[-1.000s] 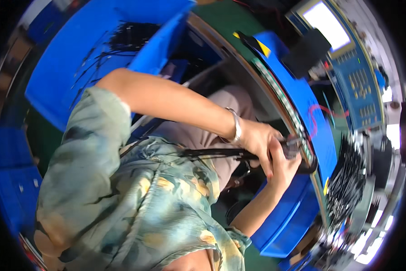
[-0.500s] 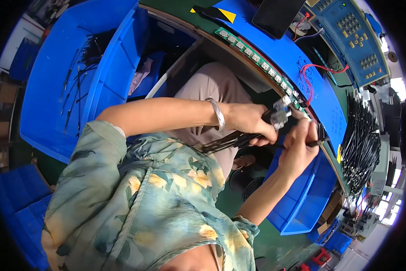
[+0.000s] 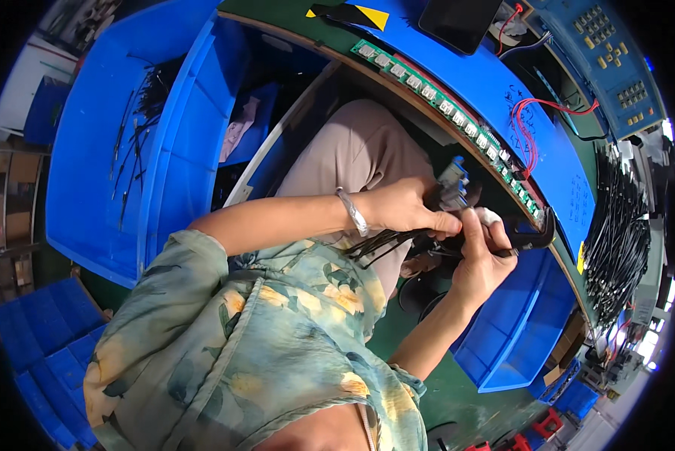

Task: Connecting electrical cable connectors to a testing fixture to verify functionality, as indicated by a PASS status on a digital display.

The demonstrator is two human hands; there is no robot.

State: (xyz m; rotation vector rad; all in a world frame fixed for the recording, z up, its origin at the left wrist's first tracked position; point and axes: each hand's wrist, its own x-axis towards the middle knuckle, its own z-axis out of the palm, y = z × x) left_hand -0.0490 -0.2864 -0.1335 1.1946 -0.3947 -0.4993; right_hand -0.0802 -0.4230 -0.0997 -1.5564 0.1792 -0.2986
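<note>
In my left hand (image 3: pixel 409 207), wrapped closed, is a bundle of thin black cables (image 3: pixel 379 244). Their loose ends trail back toward my lap. Grey and bluish plug ends (image 3: pixel 454 186) stick up past the thumb, slightly blurred. My right hand (image 3: pixel 484 259) is closed right beside them, thumb and forefinger pinched close to the left thumb. A dark thin piece, apparently cable, shows under its curled fingers; the pinch point itself is hidden. Along the bench edge beyond both hands runs a green circuit board strip (image 3: pixel 457 116) with a row of white sockets.
A heap of black cables (image 3: pixel 615 240) lies on the bench at right. Blue bins stand at left (image 3: pixel 89 188) and below the bench (image 3: pixel 514 323); the left one holds some black cables. A blue keypad device (image 3: pixel 608 60), red wires (image 3: pixel 529 135) and a black clamp (image 3: pixel 536 231) are at the bench.
My right hand has moved slightly left and down, closer to the left thumb. The plug ends in my left hand have tilted and shifted left. The whole view has shifted a little.
</note>
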